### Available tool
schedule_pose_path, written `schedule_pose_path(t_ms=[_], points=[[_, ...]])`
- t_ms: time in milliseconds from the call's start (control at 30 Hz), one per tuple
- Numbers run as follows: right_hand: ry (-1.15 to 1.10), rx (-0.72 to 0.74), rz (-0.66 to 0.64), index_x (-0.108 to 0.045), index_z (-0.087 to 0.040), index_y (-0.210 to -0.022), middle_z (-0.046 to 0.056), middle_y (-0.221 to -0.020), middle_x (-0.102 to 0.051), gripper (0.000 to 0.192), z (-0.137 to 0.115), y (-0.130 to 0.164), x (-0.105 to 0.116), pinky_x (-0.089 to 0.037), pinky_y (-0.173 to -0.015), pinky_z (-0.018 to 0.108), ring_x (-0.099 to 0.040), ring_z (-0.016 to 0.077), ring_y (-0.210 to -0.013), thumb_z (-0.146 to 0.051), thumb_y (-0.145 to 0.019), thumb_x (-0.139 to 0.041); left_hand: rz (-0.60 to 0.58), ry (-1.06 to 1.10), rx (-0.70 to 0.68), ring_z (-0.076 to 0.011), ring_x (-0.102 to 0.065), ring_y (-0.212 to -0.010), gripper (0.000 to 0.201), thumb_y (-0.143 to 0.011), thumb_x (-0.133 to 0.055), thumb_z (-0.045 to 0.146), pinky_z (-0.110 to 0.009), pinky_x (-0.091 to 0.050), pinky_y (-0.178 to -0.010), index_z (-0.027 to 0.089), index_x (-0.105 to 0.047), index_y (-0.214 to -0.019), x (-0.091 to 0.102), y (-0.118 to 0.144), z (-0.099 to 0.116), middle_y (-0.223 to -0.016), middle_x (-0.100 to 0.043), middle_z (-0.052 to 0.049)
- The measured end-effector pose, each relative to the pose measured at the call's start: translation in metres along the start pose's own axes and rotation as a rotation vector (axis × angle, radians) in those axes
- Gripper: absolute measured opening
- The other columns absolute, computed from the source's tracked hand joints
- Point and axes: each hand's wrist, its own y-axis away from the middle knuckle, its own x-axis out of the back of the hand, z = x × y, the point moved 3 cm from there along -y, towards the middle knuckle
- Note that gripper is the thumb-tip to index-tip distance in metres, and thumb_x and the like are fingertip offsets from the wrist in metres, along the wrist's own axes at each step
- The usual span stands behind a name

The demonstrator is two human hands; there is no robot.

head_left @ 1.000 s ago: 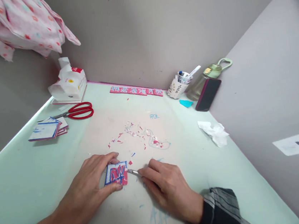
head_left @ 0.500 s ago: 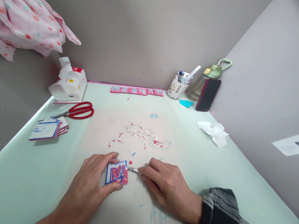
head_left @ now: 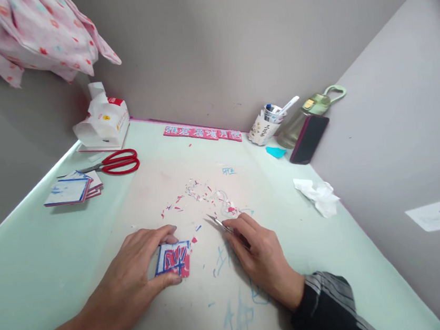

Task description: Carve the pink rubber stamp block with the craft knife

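Note:
My left hand [head_left: 138, 264] pinches a small red paper square [head_left: 173, 258] with blue outlines flat on the pale green table [head_left: 35, 249], thumb at its lower edge and fingers at its top. My right hand [head_left: 264, 252] grips a thin craft knife [head_left: 217, 222], its metal tip pointing up and left over the table, a short way right of the square. Red and white paper scraps [head_left: 207, 195] lie just beyond both hands.
Red scissors [head_left: 118, 162], a stack of paper squares [head_left: 72, 188] and a tissue box [head_left: 102, 124] sit far left. A strip of cut red characters [head_left: 202, 131], a pen cup [head_left: 264, 127], a bottle [head_left: 305, 113] with a phone [head_left: 308, 139] and crumpled tissue [head_left: 319, 195] sit near the walls.
My right hand lifted the knife tip off the square's right edge and moved up and to the right. The left hand stayed on the square.

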Motion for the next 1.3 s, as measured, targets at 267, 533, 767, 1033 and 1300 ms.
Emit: schedule_pose_path(t_ms=[267,533,767,1033,1300], points=[[-0.146,0.106,-0.316,-0.066,-0.019,-0.109,0.003,-0.086,-0.059,0.018,-0.023,0.005,0.001,-0.04,-0.063,0.027,-0.054,0.0159,-0.07,-0.019,-0.105,-0.048,-0.031,0.023,-0.011,-0.0316,-0.058,-0.127,0.053,-0.086,-0.069,0.03,-0.05,-0.043,-0.109,0.035,-0.051,-0.136,-0.002,0.001,0.003,-0.131,-0.067,-0.001],[-0.133,0.144,-0.354,-0.066,-0.019,-0.109,0.003,-0.086,-0.058,0.02,-0.024,0.007,-0.001,-0.038,-0.064,0.029,-0.054,0.0168,-0.072,-0.02,-0.106,-0.046,0.139,-0.168,-0.19,-0.0351,-0.06,-0.11,0.069,-0.076,-0.08,0.031,-0.053,-0.047,-0.096,0.027,-0.044,-0.134,-0.01,0.005,0.026,-0.119,-0.063,-0.007],[-0.111,0.165,-0.365,-0.065,-0.019,-0.106,0.002,-0.085,-0.057,0.02,-0.026,0.007,-0.003,-0.035,-0.063,0.03,-0.052,0.0171,-0.071,-0.02,-0.106,-0.045,0.129,-0.154,-0.166,-0.0308,-0.061,-0.109,0.059,-0.085,-0.069,0.025,-0.047,-0.053,-0.09,0.028,-0.04,-0.137,-0.008,0.002,0.025,-0.115,-0.061,-0.005],[-0.042,0.169,-0.326,-0.064,-0.019,-0.104,0.002,-0.084,-0.055,0.022,-0.029,0.01,-0.006,-0.032,-0.062,0.031,-0.049,0.0173,-0.069,-0.019,-0.106,-0.042,0.161,-0.137,-0.18,-0.0306,-0.061,-0.109,0.052,-0.088,-0.063,0.028,-0.046,-0.054,-0.091,0.027,-0.042,-0.135,-0.008,0.002,0.024,-0.117,-0.062,-0.005],[-0.017,0.169,-0.298,-0.064,-0.019,-0.104,0.003,-0.085,-0.056,0.021,-0.03,0.009,-0.007,-0.034,-0.062,0.031,-0.05,0.0176,-0.07,-0.018,-0.105,-0.043,0.157,-0.112,-0.182,-0.0308,-0.061,-0.11,0.051,-0.088,-0.063,0.03,-0.047,-0.053,-0.092,0.027,-0.042,-0.135,-0.01,0.003,0.02,-0.118,-0.061,-0.006]])
